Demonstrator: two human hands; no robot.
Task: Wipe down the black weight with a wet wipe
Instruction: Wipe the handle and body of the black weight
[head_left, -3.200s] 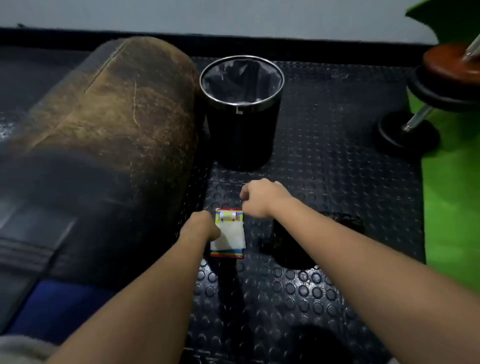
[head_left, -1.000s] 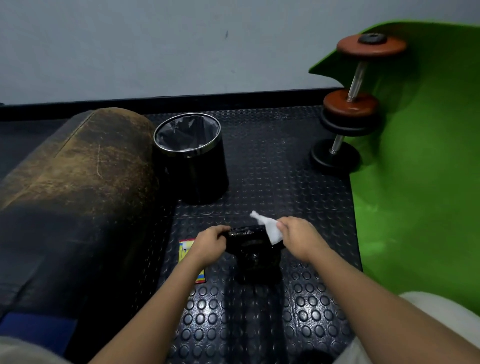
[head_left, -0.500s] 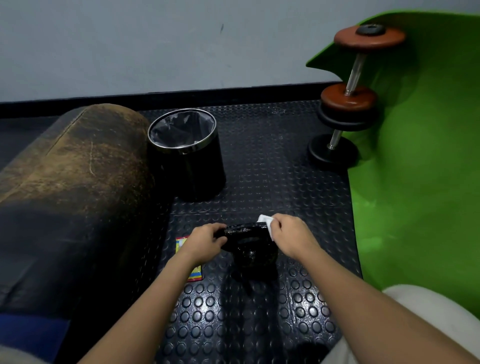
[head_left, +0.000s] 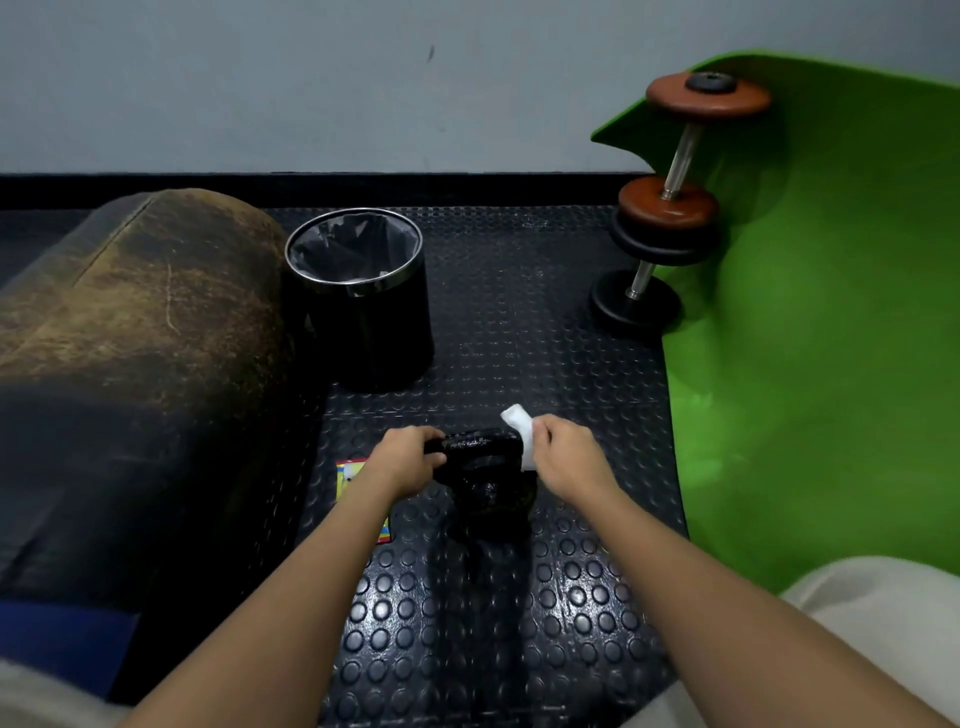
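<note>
A glossy black weight (head_left: 488, 480) stands on the studded black floor mat in the centre of the view. My left hand (head_left: 408, 460) grips the left end of its top handle. My right hand (head_left: 569, 457) pinches a white wet wipe (head_left: 521, 428) and holds it against the right end of the handle; one corner of the wipe sticks up above my fingers. The colourful wipe packet (head_left: 353, 480) lies flat on the mat under my left wrist, partly hidden.
A black bin (head_left: 363, 296) with a silver rim and dark liner stands behind the weight. A worn brown and black padded roll (head_left: 140, 338) fills the left. A dumbbell (head_left: 670, 208) leans on a green mat (head_left: 821, 338) at the right.
Earlier both hands were at the wipe packet. Since then my left hand took the weight's handle, and my right hand, now holding a wipe, has shifted along the handle's right end.
</note>
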